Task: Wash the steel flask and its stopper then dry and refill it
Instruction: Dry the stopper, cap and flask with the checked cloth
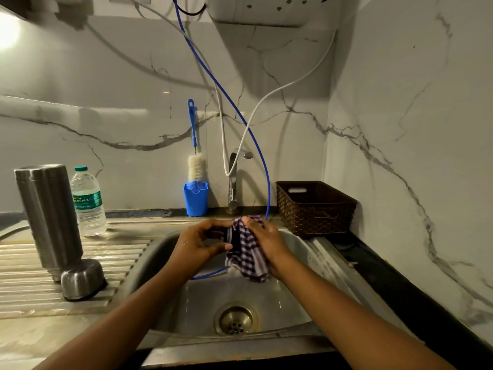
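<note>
Head view: over the sink (296, 303), the left hand (196, 248) grips the dark stopper (231, 237) while the right hand (265, 241) clutches a checked cloth (250, 261) against it; the steel flask (50, 217) stands on the drainboard (117, 253) at left.

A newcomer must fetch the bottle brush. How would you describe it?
Find the tap behind the sink. Left of it stands a blue holder. The bottle brush rises from it: white bristles, blue handle, unlike the thin blue tube.

Steel flask (49, 217) upended on draining board (16, 263); dark stopper (234, 240) half inside checked cloth (250, 252).
</note>
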The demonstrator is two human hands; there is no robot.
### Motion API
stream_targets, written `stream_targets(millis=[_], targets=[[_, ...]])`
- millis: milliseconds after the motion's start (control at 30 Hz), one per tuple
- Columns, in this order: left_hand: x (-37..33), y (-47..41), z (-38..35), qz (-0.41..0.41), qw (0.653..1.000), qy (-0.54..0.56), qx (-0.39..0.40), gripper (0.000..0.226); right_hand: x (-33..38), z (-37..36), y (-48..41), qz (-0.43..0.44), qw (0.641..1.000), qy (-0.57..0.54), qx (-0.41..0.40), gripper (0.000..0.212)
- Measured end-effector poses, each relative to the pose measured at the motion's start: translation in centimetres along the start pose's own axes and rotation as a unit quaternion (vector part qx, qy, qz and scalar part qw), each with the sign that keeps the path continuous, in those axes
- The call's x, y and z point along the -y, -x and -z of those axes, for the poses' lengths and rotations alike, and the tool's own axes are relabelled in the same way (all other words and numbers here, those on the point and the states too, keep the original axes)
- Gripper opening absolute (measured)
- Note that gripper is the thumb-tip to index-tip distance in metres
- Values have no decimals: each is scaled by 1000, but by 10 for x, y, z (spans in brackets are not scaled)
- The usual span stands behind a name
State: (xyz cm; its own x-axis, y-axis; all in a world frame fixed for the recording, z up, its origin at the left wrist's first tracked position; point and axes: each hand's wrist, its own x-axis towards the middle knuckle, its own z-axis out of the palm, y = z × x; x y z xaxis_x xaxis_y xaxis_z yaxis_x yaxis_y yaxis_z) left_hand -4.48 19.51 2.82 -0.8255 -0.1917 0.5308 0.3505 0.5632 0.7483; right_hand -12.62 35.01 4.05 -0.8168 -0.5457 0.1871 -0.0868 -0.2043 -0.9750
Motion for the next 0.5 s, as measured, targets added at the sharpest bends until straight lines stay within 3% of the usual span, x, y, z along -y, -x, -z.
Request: stream_targets(millis=[100, 167, 300, 500], targets=[[-4, -1, 0, 75, 978, 192, -8, 39, 4, 2, 7, 181, 967, 175, 26, 40], [-4, -2, -1, 121, 962, 244, -5, 38, 4, 5, 6, 252, 937, 237, 40, 56], [-2, -4, -1, 201, 934, 292, 29, 29, -2, 11, 5, 334, 869, 358, 73, 54], [-11, 4, -15, 85, 992, 92, 18, 22, -6, 8, -3, 260, 943, 204, -34, 5]])
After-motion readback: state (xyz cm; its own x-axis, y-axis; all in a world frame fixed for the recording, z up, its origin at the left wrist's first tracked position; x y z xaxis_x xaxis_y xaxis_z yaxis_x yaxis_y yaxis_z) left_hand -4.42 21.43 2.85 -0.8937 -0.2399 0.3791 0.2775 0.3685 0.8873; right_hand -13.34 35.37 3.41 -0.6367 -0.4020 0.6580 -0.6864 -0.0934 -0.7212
